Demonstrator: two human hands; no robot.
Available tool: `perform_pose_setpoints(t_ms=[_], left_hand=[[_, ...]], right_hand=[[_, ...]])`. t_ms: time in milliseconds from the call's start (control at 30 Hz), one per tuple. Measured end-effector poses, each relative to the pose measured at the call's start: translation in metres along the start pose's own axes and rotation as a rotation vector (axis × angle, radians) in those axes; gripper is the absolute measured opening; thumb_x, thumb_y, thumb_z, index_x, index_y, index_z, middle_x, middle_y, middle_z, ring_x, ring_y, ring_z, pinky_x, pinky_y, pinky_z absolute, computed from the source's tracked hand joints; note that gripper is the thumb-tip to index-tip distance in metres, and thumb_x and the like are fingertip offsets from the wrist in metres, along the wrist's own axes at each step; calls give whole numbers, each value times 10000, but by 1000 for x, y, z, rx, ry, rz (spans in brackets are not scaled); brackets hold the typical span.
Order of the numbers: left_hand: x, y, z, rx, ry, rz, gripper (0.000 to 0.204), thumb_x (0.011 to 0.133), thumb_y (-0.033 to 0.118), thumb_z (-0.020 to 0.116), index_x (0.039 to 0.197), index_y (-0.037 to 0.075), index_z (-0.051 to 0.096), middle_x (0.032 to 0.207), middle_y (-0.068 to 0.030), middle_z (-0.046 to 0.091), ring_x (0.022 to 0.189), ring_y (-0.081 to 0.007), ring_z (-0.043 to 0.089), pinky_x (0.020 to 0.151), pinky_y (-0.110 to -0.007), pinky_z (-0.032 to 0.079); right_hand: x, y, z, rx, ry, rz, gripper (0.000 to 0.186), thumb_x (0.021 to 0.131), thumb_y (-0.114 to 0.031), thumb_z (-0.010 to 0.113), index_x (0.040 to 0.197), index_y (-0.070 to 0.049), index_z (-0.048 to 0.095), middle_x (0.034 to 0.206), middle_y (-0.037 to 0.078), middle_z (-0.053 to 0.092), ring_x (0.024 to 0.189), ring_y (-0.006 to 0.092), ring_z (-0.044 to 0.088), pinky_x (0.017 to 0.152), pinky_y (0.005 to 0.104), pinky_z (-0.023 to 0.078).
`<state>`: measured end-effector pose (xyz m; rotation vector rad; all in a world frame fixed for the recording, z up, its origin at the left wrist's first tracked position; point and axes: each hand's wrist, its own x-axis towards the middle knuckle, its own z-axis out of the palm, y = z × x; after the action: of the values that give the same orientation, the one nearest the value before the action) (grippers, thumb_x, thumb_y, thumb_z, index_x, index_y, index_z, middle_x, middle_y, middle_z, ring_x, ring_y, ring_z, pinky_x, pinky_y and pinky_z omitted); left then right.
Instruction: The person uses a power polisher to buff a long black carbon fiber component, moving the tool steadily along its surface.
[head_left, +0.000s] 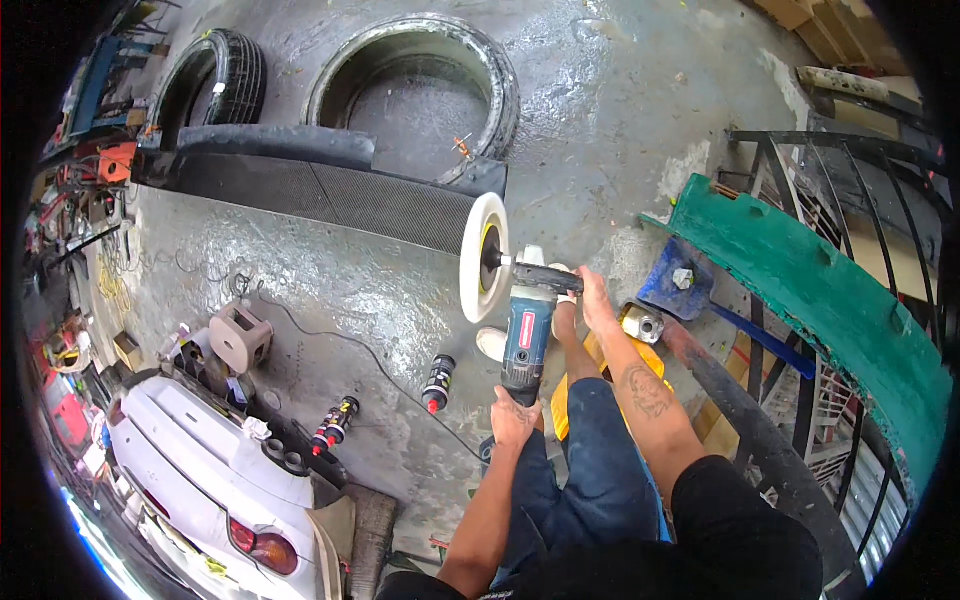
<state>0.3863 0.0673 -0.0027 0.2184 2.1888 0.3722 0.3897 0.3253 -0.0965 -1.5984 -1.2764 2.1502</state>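
Observation:
I hold a blue-and-grey electric polisher [526, 335] in front of my legs. My left hand [515, 418] is wrapped round its rear grip. Higher up, my right hand [596, 302] is closed on the black side handle near the polisher's head. A round white polishing pad [484, 258] is mounted on the spindle and stands nearly edge-on. Its left side overlaps the right end of a long black carbon-patterned panel [390, 207] in view; whether they touch I cannot tell. A black bottle with a red cap [438, 383] is on the floor left of the polisher.
Another red-capped bottle [336, 425] lies beside a white car [205, 470]. A power cord [370, 350] crosses the wet floor. Two tyres [412, 80] lie beyond the panel. At right are a green curved panel [800, 270], a blue dustpan [678, 280] and a black metal frame [835, 137].

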Motion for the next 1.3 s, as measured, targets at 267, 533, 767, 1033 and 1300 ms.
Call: perform_pose_setpoints(t_ms=[267,533,767,1033,1300], left_hand=[[4,16,33,73,28,-66,621,695,312,765,1012,-50,373,744,-296,635,728,-483,646,664,-515,544],[7,31,41,13,-24,-110,606,715,287,759,1017,-48,355,797,-313,630,762,-480,639,667,-524,530],[-1,30,51,-34,32,-140,630,681,287,792,1029,-47,386,807,-316,622,795,-495,621,705,-537,510],[-19,13,59,59,53,-145,602,691,280,789,999,-43,386,774,-301,627,757,-471,638,696,-521,524],[-46,-3,59,90,101,-124,603,723,343,769,979,-50,388,712,-304,610,704,-490,619,636,-534,504]], right_hand=[[34,39,-46,80,-61,4,435,958,-341,404,709,-39,594,673,60,582,597,152,521,585,300,393],[51,56,-65,359,26,187,266,965,-289,469,960,-34,545,879,110,616,707,198,598,612,275,474],[48,62,-72,331,-50,183,303,980,-326,459,914,-42,537,810,114,612,692,197,587,655,302,465],[33,81,-66,313,-61,174,382,972,-332,411,788,-42,579,685,103,604,592,188,548,619,306,429],[-1,96,-64,259,-134,220,393,950,-337,419,845,-20,625,743,84,609,612,177,538,635,300,433]])
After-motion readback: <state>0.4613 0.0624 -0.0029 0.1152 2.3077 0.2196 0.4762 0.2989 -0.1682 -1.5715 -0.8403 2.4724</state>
